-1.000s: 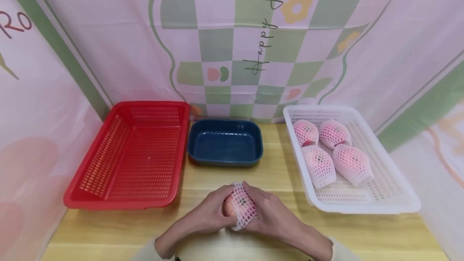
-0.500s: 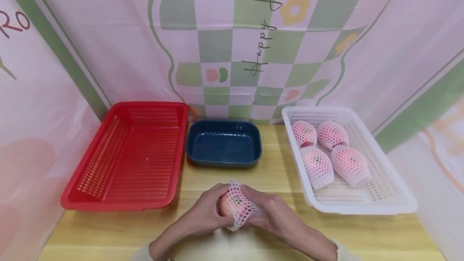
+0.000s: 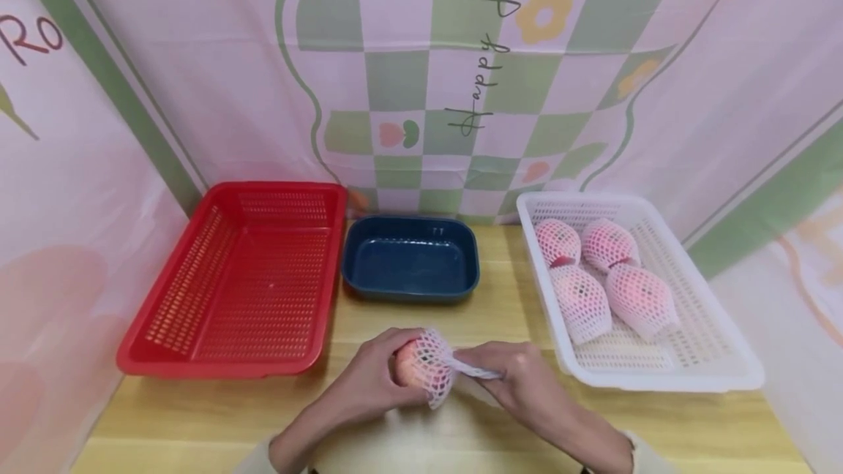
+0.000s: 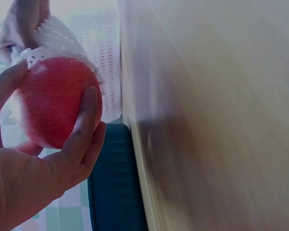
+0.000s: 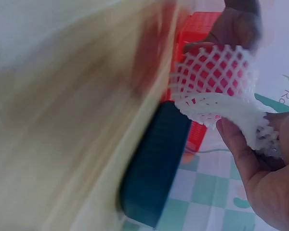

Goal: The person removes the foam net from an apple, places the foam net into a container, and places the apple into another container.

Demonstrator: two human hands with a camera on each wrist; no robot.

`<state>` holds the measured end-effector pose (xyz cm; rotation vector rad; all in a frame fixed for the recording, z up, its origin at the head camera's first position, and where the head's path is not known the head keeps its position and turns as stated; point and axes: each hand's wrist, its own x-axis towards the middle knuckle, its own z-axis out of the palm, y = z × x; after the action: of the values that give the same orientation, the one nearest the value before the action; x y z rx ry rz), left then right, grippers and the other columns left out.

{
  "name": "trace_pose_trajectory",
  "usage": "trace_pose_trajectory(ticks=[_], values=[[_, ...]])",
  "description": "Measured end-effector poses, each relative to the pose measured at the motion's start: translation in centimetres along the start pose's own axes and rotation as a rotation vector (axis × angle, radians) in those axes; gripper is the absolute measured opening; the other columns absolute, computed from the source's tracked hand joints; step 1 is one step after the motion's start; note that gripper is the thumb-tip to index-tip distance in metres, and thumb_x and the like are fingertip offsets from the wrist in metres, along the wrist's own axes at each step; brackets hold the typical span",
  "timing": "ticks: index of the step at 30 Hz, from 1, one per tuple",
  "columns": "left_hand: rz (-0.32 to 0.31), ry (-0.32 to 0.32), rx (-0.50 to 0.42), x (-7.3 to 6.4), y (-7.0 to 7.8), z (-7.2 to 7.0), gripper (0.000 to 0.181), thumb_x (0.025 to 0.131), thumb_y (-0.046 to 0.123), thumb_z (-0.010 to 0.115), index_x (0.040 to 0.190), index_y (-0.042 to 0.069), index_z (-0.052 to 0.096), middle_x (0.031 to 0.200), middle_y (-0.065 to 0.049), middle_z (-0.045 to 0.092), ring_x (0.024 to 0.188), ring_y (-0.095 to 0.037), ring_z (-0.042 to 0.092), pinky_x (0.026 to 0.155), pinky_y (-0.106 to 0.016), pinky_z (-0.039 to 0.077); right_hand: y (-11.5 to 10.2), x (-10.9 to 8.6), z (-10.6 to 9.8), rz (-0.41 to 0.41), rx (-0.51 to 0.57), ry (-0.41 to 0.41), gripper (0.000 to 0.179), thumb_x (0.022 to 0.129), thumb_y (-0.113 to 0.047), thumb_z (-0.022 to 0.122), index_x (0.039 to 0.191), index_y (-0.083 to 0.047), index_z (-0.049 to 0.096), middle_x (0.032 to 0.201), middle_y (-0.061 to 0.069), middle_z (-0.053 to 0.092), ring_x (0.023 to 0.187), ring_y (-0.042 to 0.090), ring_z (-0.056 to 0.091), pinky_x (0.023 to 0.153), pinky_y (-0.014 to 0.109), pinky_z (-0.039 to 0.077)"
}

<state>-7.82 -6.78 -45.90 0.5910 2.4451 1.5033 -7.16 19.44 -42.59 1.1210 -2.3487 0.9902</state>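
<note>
Near the table's front edge in the head view, my left hand (image 3: 375,377) grips a red apple (image 4: 58,103), fingers and thumb around its bare side. A white foam net sleeve (image 3: 436,368) covers the apple's other half. My right hand (image 3: 527,379) pinches the sleeve's gathered end, which is stretched into a twisted tail to the right of the apple. In the right wrist view the foam net (image 5: 214,77) flares over the apple, and its tail runs between my right thumb and fingers.
A red basket (image 3: 323,298) stands at the left and a dark blue dish (image 3: 410,294) at the back middle. The white basket (image 3: 705,313) on the right holds several net-wrapped apples (image 3: 642,298). Behind them hangs a checkered cloth (image 3: 454,79).
My right hand has moved right, away from the apple, drawing the foam net's end out into a narrow tail. More of the apple's left side shows. My left hand keeps its hold.
</note>
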Motion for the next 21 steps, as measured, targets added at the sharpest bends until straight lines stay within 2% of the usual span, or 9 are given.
trace_pose_trajectory(ticks=[5,12,17,21], values=[[0.008,0.030,0.015,0.0,-0.1,-0.2,0.077,0.075,0.031,0.096,0.144,0.018,0.063,0.131,0.002,0.068,0.116,-0.017,0.065,0.101,-0.035,0.053,-0.3,0.8,-1.3,-0.036,-0.048,-0.005,0.037,0.071,0.004,0.089,0.107,-0.006,0.083,0.098,0.005,0.082,0.086,0.018,0.079,0.080,0.020,0.061],[0.015,0.055,0.009,-0.3,-0.2,-0.3,0.077,0.075,0.038,0.096,0.143,0.022,0.064,0.132,0.006,0.068,0.120,-0.016,0.064,0.104,-0.036,0.053,-0.5,2.4,-3.2,-0.057,-0.104,-0.008,0.038,0.068,0.007,0.090,0.103,-0.006,0.083,0.097,0.004,0.082,0.085,0.019,0.079,0.079,0.022,0.062],[0.002,0.049,-0.038,-0.5,0.0,-0.6,0.074,0.075,0.038,0.096,0.141,0.027,0.064,0.133,0.009,0.068,0.120,-0.015,0.065,0.100,-0.034,0.054,-0.5,3.8,-4.3,-0.076,-0.156,-0.018,0.037,0.069,0.006,0.092,0.102,-0.007,0.082,0.097,0.004,0.081,0.086,0.019,0.079,0.075,0.026,0.063],[0.024,0.048,-0.034,-0.6,0.4,-0.9,0.073,0.076,0.038,0.096,0.141,0.028,0.064,0.133,0.010,0.067,0.120,-0.015,0.065,0.098,-0.034,0.055,-0.3,5.0,-5.1,-0.094,-0.169,-0.022,0.037,0.068,0.006,0.093,0.101,-0.006,0.082,0.097,0.005,0.081,0.085,0.020,0.079,0.074,0.027,0.063]])
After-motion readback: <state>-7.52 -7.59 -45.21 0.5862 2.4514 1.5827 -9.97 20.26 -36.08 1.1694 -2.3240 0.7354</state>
